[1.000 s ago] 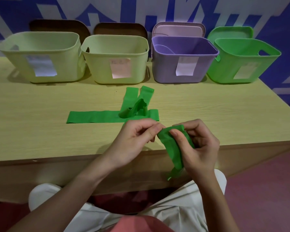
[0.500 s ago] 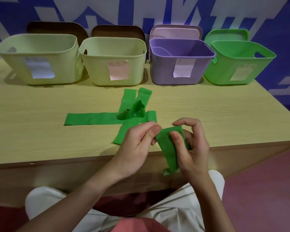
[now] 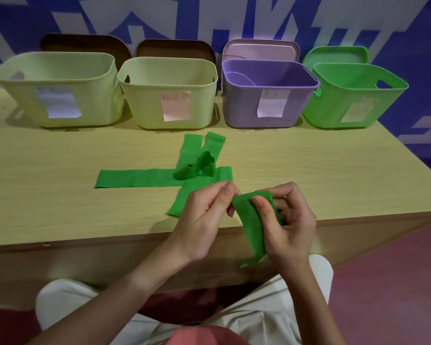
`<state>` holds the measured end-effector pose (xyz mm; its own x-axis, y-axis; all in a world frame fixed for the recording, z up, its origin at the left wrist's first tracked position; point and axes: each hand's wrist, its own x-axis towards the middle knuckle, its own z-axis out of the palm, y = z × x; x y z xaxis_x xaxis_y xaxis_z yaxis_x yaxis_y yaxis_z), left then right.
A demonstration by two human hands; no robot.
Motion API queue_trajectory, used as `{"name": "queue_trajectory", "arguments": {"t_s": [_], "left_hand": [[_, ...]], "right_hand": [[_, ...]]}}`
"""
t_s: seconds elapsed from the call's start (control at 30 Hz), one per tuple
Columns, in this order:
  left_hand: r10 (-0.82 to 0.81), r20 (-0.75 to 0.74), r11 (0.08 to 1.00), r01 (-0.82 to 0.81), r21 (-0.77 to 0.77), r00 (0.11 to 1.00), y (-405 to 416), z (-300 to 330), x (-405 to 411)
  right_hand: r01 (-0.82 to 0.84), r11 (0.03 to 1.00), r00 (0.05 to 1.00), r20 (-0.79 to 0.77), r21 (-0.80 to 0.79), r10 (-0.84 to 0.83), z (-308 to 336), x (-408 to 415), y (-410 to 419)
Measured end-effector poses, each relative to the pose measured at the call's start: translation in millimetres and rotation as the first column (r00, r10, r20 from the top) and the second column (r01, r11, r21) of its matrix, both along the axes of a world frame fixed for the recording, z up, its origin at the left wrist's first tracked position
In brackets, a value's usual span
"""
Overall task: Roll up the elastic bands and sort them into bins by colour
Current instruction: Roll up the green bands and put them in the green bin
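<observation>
While the green band hangs over the front edge of the surface, I see it held up in both hands: top end folded over, tail dropping toward the lap. Right hand has its thumb pressed on the band's face w/ the other fingers curled behind, so they're clamped on it. Left hand sits just beside, fingertips pinched together at the band's upper left edge; looks like they're gripping that edge, but contact is partly hidden.

Behind the hands, approx mid-surface, lies a pile of loose green bands: one flat strip running left-right, others crossing it front to back, one crumpled on top. One strip's near end disappears under the left hand.

Along the back of the surface, 4 bins in a row, each w/ a paper label on the front: left pale bin, second pale bin, purple bin, green bin. The green one is far right, angled, well apart from the held band. Lids lean vs the wall behind them: two brown, one pink, one green. Can't read the labels. Bin contents mostly not visible from here.
</observation>
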<state>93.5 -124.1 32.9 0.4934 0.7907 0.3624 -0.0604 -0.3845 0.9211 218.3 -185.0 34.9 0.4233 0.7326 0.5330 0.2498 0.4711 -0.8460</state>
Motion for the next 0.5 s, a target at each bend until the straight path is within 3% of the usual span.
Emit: {"name": "queue_trajectory", "arguments": {"t_s": [0.2, 0.3, 0.4, 0.5], "left_hand": [[0.040, -0.179, 0.971, 0.005, 0.241, 0.983, -1.3, 0.3, -1.6], [0.096, -0.201, 0.949, -0.029, 0.314, 0.975, -1.7, -2.4, 0.2], [0.094, -0.136, 0.969, -0.060, 0.238, 0.986, -3.2, -5.4, 2.4], [0.052, -0.012, 0.998, -0.052, 0.040, 0.999, -2.8, -5.0, 1.1]], "right_hand": [[-0.033, 0.999, 0.999, -0.034, -0.021, 0.032, -2.8, -0.9, 0.5], [-0.058, 0.997, 0.998, -0.018, -0.050, 0.057, -2.9, -0.2, 1.1], [-0.129, 0.988, 0.992, -0.014, -0.079, 0.129, -1.6, 0.9, 0.8], [-0.186, 0.978, 0.983, -0.025, -0.099, 0.184, -0.1, 2.5, -1.8]]}}
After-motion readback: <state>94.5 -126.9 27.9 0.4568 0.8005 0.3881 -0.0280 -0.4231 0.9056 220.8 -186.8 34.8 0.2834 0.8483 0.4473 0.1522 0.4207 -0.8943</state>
